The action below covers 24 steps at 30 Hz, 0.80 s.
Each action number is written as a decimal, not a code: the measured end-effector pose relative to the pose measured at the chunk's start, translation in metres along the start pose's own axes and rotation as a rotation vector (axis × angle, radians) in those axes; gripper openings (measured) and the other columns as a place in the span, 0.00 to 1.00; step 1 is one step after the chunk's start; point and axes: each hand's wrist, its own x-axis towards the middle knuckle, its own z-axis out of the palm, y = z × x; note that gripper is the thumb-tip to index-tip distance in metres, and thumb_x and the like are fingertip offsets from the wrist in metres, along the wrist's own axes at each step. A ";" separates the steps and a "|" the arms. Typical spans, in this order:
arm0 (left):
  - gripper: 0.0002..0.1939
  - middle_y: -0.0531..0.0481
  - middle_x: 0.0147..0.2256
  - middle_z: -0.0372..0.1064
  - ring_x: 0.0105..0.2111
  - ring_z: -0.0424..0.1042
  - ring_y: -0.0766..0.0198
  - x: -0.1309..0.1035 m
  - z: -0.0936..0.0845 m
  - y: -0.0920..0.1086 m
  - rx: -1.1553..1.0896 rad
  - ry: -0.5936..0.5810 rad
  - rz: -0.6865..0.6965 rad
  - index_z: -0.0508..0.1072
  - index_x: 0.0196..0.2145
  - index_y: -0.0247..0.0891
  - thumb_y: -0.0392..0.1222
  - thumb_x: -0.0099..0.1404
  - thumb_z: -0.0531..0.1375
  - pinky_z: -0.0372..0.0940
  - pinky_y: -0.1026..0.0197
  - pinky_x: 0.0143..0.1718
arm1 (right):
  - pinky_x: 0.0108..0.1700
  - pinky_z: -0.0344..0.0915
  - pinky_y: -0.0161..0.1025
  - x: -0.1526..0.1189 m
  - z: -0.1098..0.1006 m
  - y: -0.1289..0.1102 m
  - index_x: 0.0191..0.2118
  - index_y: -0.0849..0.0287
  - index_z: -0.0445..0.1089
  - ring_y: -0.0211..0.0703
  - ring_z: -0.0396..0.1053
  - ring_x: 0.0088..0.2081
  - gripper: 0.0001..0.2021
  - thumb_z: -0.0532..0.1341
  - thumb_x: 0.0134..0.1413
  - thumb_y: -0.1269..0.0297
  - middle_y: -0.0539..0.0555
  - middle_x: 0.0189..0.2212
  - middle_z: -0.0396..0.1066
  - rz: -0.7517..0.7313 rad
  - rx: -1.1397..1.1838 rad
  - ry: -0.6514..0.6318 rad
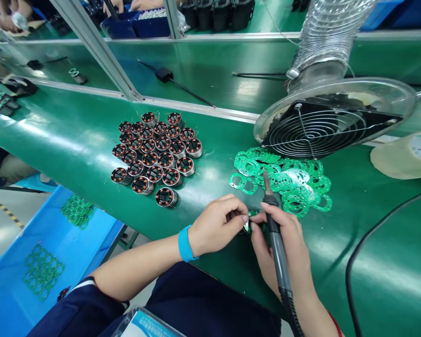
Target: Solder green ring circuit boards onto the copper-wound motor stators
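My left hand (217, 223), with a blue band on its wrist, pinches the edge of a small green circuit board (247, 226) close to the bench's front edge. Fingers hide most of that piece, and I cannot tell whether a stator sits beneath it. A soldering iron (279, 255) rests in my right hand (290, 234), its tip pointing up and away. The thumb and index finger of this hand also reach to the board. Just beyond the hands lies a loose pile of ring-shaped green circuit boards (287, 180). Copper-wound stators (154, 152) stand grouped to the left.
A fume extractor (308, 131) with a clear duct hangs over the board pile. At right are a cream-coloured container (403, 157) and a black cable (351, 267). A blue bin (87, 252) holding green boards stands lower left. Metal posts (101, 51) rise behind the stators.
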 end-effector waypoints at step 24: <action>0.06 0.55 0.26 0.61 0.26 0.60 0.68 0.001 0.005 -0.008 0.183 0.081 0.127 0.60 0.27 0.40 0.31 0.59 0.51 0.59 0.65 0.31 | 0.28 0.67 0.44 -0.043 -0.033 0.005 0.47 0.55 0.73 0.44 0.70 0.26 0.11 0.60 0.58 0.69 0.53 0.29 0.74 0.102 0.315 0.167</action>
